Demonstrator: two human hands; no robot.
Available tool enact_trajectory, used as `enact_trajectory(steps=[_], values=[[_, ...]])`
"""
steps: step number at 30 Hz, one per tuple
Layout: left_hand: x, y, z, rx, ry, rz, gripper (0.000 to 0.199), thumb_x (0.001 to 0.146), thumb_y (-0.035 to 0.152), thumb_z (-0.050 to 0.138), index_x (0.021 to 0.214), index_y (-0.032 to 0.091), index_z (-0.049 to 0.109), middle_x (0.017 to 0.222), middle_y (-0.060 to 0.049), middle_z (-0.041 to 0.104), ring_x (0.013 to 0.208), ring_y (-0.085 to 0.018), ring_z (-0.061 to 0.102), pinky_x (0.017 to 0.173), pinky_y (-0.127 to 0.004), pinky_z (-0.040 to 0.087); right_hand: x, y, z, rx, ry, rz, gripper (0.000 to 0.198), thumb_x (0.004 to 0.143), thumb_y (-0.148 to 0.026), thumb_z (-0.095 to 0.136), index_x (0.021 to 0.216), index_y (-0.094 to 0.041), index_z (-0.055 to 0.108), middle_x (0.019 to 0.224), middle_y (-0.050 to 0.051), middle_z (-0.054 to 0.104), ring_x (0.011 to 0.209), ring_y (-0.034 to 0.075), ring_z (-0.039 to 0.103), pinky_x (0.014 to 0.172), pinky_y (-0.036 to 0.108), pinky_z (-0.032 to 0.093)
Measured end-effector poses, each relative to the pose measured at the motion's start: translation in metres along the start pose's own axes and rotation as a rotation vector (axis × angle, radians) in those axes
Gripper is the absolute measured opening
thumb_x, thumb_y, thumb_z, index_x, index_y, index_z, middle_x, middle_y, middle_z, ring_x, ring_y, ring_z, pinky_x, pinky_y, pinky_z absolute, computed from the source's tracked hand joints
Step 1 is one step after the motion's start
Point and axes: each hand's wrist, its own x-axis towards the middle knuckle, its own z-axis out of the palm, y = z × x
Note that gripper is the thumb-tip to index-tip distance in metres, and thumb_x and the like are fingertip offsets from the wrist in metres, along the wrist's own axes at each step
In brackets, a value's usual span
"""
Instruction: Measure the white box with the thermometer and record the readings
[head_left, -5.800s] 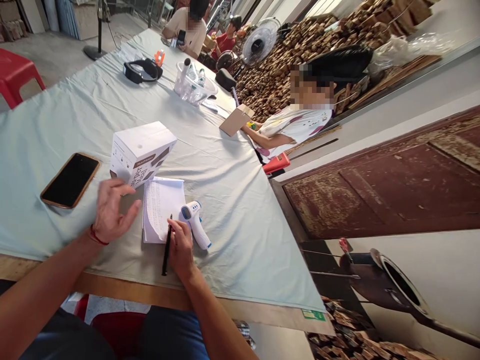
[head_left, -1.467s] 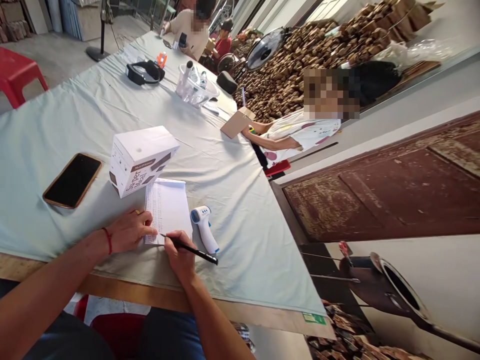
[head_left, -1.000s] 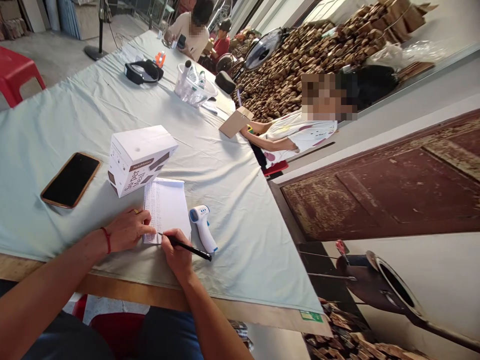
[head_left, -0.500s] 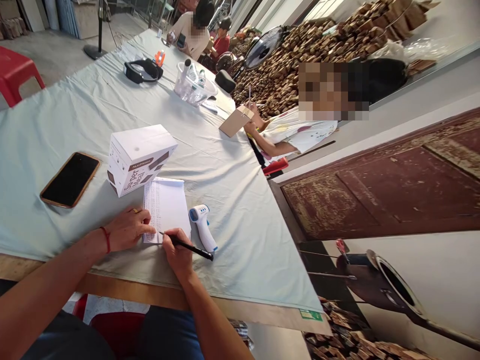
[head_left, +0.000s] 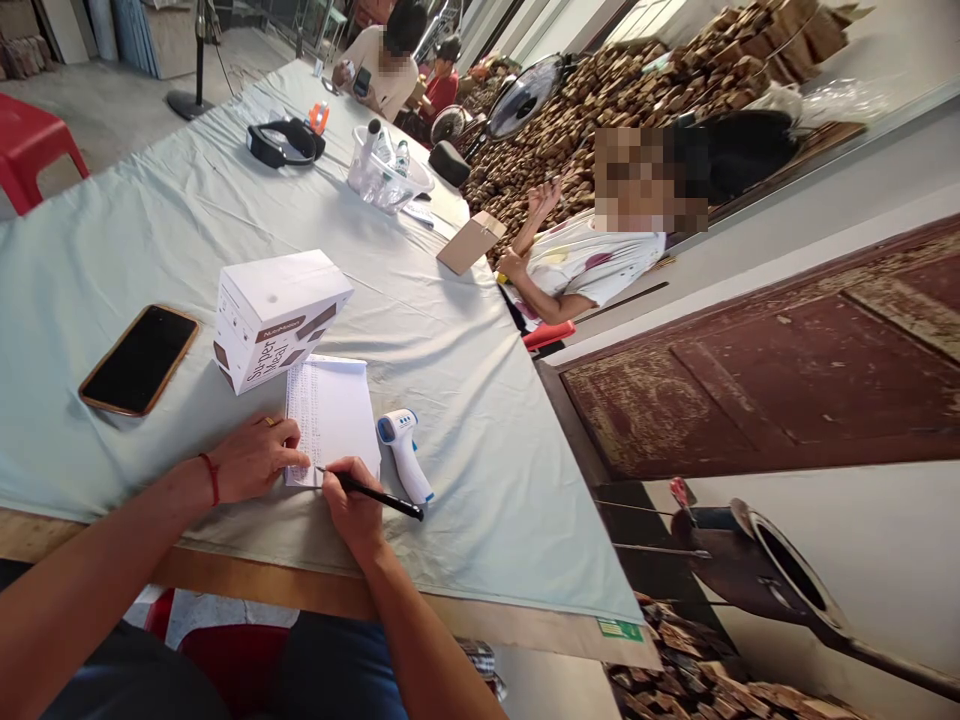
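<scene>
My right hand (head_left: 355, 510) is closed round a black pen (head_left: 382, 495); its tip touches the lower part of a white notepad (head_left: 349, 410). Rows of small handwriting fill the pad's left side, and the rest looks blank. My left hand (head_left: 259, 458), with a ring and a red wrist cord, lies with its fingertips on the pad's lower left edge, holding nothing. Right beside the pad lies a white and blue infrared thermometer (head_left: 407, 455). A white "Super Meal" box (head_left: 281, 310) stands at the pad's top edge. To the left is a dark-screened phone (head_left: 140, 358) in an orange-brown case.
On the cloth-covered table (head_left: 480, 440) stand a basket of bottles (head_left: 386, 190), a cardboard box (head_left: 471, 243), a black headband device (head_left: 281, 142) and an orange tape dispenser (head_left: 318, 118). A person (head_left: 600, 250) sits at the right edge; others are at the far end. Stacked firewood (head_left: 675, 90) lies behind.
The person at the right edge has drawn their hands back from the cardboard box and raised one. My hands, the pen and the notepad stay nearly where they were.
</scene>
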Motion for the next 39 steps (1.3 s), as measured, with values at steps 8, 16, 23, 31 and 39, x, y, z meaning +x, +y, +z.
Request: enact_trajectory(steps=[8,16,23,31,39], values=[[-0.0001,0.0001,-0.0015,0.014,-0.010,-0.012,0.034,0.085,0.005,0.052,0.101,0.028,0.072,0.098,-0.005,0.059,0.087,-0.020,0.054,0.084,-0.035,0.040,-0.0004,-0.0002,0.0000,-0.004,0.011,-0.014,0.010,0.074,-0.028,0.056,0.066,-0.023,0.056,0.056,-0.005,0.055,0.052,0.013,0.049,0.054,0.026,0.042],[0.0003,0.0007,-0.0022,0.019,0.006,0.004,0.033,0.085,0.004,0.052,0.100,0.026,0.072,0.097,-0.004,0.058,0.084,-0.018,0.053,0.081,-0.033,0.041,-0.0008,-0.0007,0.0008,-0.034,0.033,-0.010,0.011,0.075,-0.030,0.054,0.067,-0.023,0.056,0.056,-0.005,0.055,0.053,0.013,0.048,0.054,0.026,0.043],[0.0000,0.0006,-0.0019,0.014,0.023,0.005,0.033,0.084,0.003,0.054,0.100,0.026,0.071,0.097,-0.004,0.058,0.085,-0.019,0.053,0.082,-0.033,0.040,-0.0005,-0.0016,0.0002,-0.036,0.029,-0.003,0.012,0.076,-0.031,0.054,0.067,-0.023,0.055,0.056,-0.004,0.054,0.053,0.013,0.047,0.054,0.026,0.042],[0.0001,0.0010,-0.0023,0.000,0.011,0.003,0.032,0.085,0.003,0.053,0.100,0.025,0.071,0.097,-0.004,0.058,0.084,-0.018,0.053,0.082,-0.033,0.040,-0.0010,0.0004,-0.0001,-0.028,0.018,0.000,0.012,0.074,-0.030,0.054,0.065,-0.023,0.055,0.055,-0.005,0.053,0.053,0.013,0.047,0.054,0.026,0.041],[0.0000,0.0006,-0.0012,0.006,0.005,-0.009,0.033,0.084,0.003,0.053,0.100,0.026,0.071,0.097,-0.005,0.059,0.084,-0.019,0.054,0.082,-0.034,0.040,-0.0017,0.0011,-0.0009,-0.027,0.083,0.014,0.012,0.076,-0.029,0.054,0.066,-0.022,0.056,0.058,-0.004,0.058,0.055,0.014,0.051,0.057,0.027,0.044]])
